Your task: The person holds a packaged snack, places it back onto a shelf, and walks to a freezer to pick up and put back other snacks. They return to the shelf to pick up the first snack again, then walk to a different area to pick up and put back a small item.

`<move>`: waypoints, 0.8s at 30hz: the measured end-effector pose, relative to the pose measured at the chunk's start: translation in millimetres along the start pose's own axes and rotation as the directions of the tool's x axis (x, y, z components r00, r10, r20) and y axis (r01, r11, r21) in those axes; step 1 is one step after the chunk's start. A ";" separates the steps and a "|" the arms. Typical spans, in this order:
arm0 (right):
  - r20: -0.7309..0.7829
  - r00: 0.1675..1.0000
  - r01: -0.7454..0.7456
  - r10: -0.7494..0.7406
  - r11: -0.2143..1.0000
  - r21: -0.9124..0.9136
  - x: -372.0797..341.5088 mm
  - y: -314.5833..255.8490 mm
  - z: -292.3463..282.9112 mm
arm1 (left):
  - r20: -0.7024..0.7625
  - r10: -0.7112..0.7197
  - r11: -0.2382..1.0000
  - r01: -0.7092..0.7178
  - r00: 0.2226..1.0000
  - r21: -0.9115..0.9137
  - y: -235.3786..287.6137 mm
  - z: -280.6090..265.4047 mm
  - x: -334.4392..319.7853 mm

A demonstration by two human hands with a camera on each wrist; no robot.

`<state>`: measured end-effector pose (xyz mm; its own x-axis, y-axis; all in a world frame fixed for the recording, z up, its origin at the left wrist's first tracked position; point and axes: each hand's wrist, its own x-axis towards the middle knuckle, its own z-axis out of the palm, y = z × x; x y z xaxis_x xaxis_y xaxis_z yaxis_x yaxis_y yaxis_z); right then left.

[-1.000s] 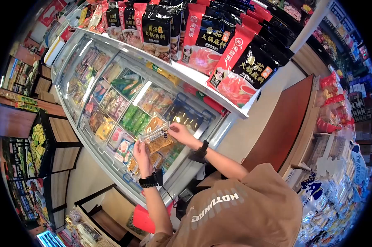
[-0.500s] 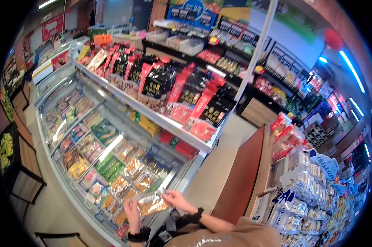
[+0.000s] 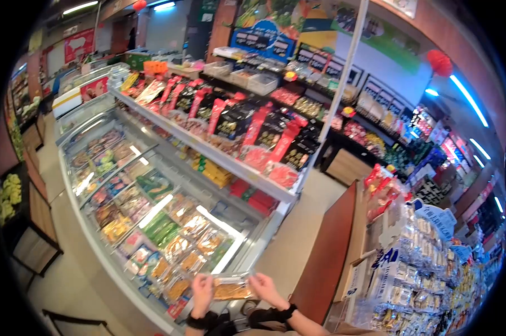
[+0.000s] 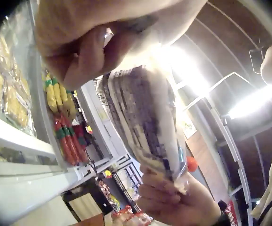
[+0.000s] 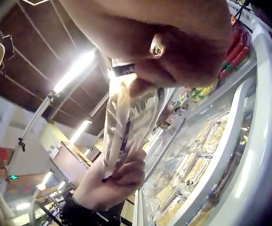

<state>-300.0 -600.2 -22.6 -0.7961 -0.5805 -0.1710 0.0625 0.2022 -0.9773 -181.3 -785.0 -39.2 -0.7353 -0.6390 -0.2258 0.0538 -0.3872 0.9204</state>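
Observation:
A clear plastic packet of golden-brown food (image 3: 231, 289) is stretched level between my two hands, in front of my body at the freezer's near corner. My left hand (image 3: 202, 291) pinches its left end, my right hand (image 3: 263, 287) the opposite end. The left wrist view shows the printed, striped back of the packet (image 4: 143, 115), with the right hand (image 4: 178, 197) curled at its far end. From the right wrist, the packet (image 5: 122, 122) appears edge-on, and the left hand's fingers (image 5: 129, 172) grip its lower end.
A glass-topped chest freezer (image 3: 146, 207) holds sorted frozen packets, similar brown ones nearest me. Above it runs a shelf (image 3: 208, 143) of red and black pouches. A reddish-brown counter (image 3: 326, 252) and hanging snack packs (image 3: 415, 280) stand to the right; a wooden-sided produce stand (image 3: 37, 224) is left.
The head view has tilted up from the hands to the wider shop. The packet, held at both ends throughout, has come from over the freezer's packets back towards my body.

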 end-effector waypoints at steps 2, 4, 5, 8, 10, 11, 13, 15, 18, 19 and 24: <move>-0.128 0.992 0.017 -0.006 0.996 0.084 -6.5 16.9 -0.3 | 0.034 -0.023 0.999 0.023 0.999 0.023 -14.7 4.4 1.9; -0.136 0.990 -0.027 0.042 0.993 0.116 -21.5 -9.5 -5.9 | 0.023 -0.014 0.998 0.013 1.000 0.055 -8.6 23.5 -3.1; -0.122 0.991 -0.034 0.050 0.991 0.128 -26.2 -6.7 -11.9 | 0.008 -0.016 0.998 0.015 1.000 0.068 -10.2 27.7 -3.6; -0.163 0.980 -0.081 0.115 0.976 0.201 -38.0 7.4 -26.4 | 0.137 -0.141 0.986 0.126 0.981 0.111 -10.4 36.7 -6.2; -0.245 0.967 -0.019 0.074 0.975 0.221 -47.8 15.4 -33.1 | 0.213 -0.138 0.983 0.108 0.967 0.147 -3.7 47.8 -9.3; -0.291 0.956 0.010 0.037 0.987 0.158 -53.9 15.0 -35.4 | 0.230 -0.061 0.978 0.012 0.971 0.208 -8.0 52.2 -8.9; -0.312 0.949 0.017 0.051 0.977 0.213 -63.2 14.3 -38.9 | 0.263 -0.028 0.955 -0.052 0.964 0.292 -2.1 63.1 -13.1; -0.346 0.937 0.041 0.043 0.972 0.231 -81.4 21.0 -53.7 | 0.293 -0.092 0.971 0.021 0.952 0.237 -7.2 73.7 -19.8; -0.473 0.878 0.031 0.071 0.978 0.205 -112.7 7.8 -64.7 | 0.355 -0.266 0.956 0.199 0.896 0.214 -9.4 100.1 -37.7; -0.532 0.846 0.068 0.038 0.982 0.178 -119.8 24.1 -70.1 | 0.395 -0.226 0.962 0.141 0.890 0.232 -18.0 107.7 -41.1; -0.654 0.749 0.100 0.110 0.956 0.276 -186.5 47.5 -94.4 | 0.577 -0.229 0.938 0.019 0.784 0.347 -40.3 145.7 -74.6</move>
<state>-205.4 -407.9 -25.4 -0.9826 0.1035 -0.1541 0.1459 -0.0823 -0.9859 -227.1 -624.9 -12.9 -0.9786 -0.0289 -0.2038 -0.1976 -0.1448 0.9695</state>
